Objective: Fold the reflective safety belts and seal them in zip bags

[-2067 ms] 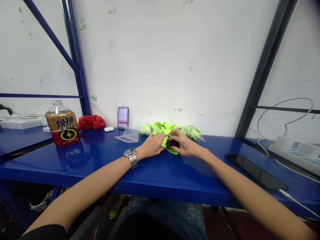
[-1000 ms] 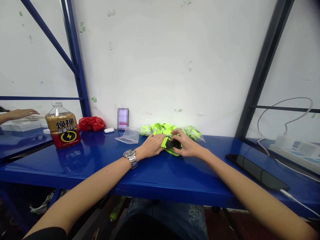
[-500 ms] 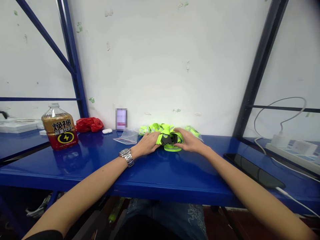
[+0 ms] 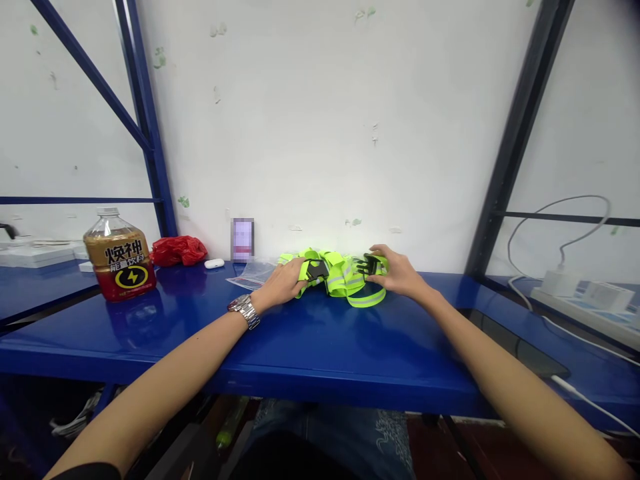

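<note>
I have the black socket half [image 4: 317, 269] pinched in the left hand [image 4: 281, 283] and the pronged half [image 4: 371, 265] in the right hand [image 4: 401, 273], unclipped, the green straps [image 4: 340, 272] lying bunched.

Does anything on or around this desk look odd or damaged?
Mainly the wall: scattered scuffs and green patches make it look worn. The neon straps are bunched, with a black buckle piece in the left hand and a pronged piece in the right hand, apart. No spill shows; the bottle stands upright.

Two buckle halves [image 4: 317, 269] [image 4: 370, 265], one bottle [image 4: 121, 257], one wristwatch [image 4: 245, 309]
</note>
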The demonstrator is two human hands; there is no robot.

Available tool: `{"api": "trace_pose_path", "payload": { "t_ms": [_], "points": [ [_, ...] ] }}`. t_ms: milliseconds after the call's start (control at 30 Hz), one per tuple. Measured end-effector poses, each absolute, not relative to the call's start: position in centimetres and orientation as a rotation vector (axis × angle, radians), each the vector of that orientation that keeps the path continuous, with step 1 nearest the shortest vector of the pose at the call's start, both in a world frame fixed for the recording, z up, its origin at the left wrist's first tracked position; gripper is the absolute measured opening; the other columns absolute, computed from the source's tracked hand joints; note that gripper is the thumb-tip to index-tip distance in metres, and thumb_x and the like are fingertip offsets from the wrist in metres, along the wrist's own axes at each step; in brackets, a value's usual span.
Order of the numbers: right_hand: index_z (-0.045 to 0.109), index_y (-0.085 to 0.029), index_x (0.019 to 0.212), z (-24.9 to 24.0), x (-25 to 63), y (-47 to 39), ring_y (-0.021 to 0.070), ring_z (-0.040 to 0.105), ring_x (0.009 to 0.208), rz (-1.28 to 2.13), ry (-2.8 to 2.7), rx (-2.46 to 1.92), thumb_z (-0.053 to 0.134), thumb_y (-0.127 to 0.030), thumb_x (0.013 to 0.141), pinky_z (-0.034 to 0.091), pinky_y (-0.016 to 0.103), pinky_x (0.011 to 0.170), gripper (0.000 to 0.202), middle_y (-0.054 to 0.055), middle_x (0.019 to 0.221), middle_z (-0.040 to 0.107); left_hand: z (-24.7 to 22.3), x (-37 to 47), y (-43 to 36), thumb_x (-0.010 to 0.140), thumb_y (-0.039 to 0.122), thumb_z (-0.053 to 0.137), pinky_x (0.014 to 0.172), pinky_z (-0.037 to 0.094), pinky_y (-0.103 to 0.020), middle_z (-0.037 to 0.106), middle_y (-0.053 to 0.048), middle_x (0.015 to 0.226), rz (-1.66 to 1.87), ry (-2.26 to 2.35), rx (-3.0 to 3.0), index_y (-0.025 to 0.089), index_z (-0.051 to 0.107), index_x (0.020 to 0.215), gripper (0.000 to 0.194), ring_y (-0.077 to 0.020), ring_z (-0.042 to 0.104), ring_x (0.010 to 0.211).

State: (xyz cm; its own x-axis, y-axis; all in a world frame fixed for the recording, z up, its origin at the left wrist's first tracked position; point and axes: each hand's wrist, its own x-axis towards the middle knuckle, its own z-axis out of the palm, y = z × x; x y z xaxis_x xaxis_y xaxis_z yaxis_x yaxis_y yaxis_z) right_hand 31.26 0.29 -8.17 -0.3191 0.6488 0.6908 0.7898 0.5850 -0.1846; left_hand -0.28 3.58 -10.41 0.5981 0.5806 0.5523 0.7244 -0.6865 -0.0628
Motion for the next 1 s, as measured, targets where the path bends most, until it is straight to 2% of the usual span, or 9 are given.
{"api": "trace_pose_path", "payload": {
  "t_ms": [333, 1000],
  "points": [
    [0.048, -0.020, 0.123, -8.4, 28.8, -0.8, 0.0303, 0.058, 0.111, -0.262, -2.136, -0.950, 0.071, -0.034, 0.073, 0.047, 0.046, 0.092, 0.057, 0.013, 0.120, 0.061, -10.8, 1.5, 2.5, 0.089, 0.024, 0.048, 0.096, 0.043, -0.048, 0.049, -0.018, 0.133, -0.821, -0.842, -2.604, 0.015, 0.031, 0.136, 0.051, -0.0306, 0.050, 0.120],
    [0.049, -0.019, 0.122, -8.3, 28.7, -0.9, 0.0293, 0.060, 0.109, -0.253, -2.136, -0.895, 0.073, -0.033, 0.071, 0.048, 0.045, 0.091, 0.058, 0.013, 0.117, 0.063, -10.6, 1.7, 2.1, 0.089, 0.022, 0.048, 0.094, 0.044, -0.048, 0.050, -0.019, 0.131, -0.804, -0.800, -2.579, 0.014, 0.030, 0.136, 0.050, -0.0306, 0.051, 0.118]
  ]
}}
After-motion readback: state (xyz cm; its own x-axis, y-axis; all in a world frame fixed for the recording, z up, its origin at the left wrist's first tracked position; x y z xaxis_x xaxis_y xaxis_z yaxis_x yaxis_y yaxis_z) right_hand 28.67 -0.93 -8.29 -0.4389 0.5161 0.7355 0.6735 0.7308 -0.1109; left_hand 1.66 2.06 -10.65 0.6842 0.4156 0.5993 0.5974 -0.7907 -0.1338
